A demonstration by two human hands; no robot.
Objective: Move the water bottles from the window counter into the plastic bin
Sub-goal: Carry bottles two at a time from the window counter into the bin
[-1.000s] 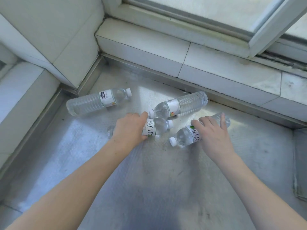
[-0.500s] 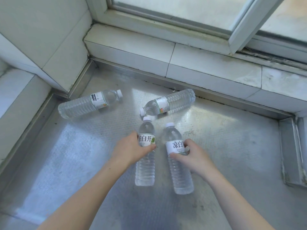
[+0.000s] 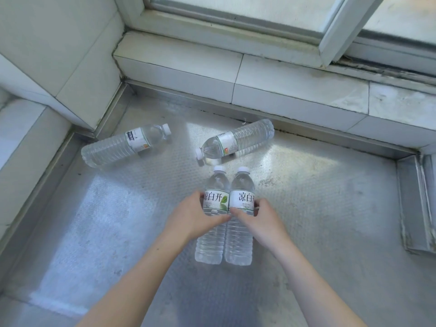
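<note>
The counter (image 3: 118, 220) is sheet metal, embossed with a fine dimpled pattern, dull silver with a soft sheen where light falls, and scuffed and stained in patches. Its raised rim (image 3: 408, 197) is smooth folded metal. The four bottles (image 3: 113, 149) (image 3: 238, 140) (image 3: 211, 223) (image 3: 240, 227) are clear, glossy plastic with ribbed bodies, white plastic caps and smooth white wrap labels. The sill (image 3: 295, 79) and wall (image 3: 59, 43) are glazed pale tiles, smooth, with dark grimy joints. The window frame (image 3: 335, 27) is white and matt-looking.
</note>
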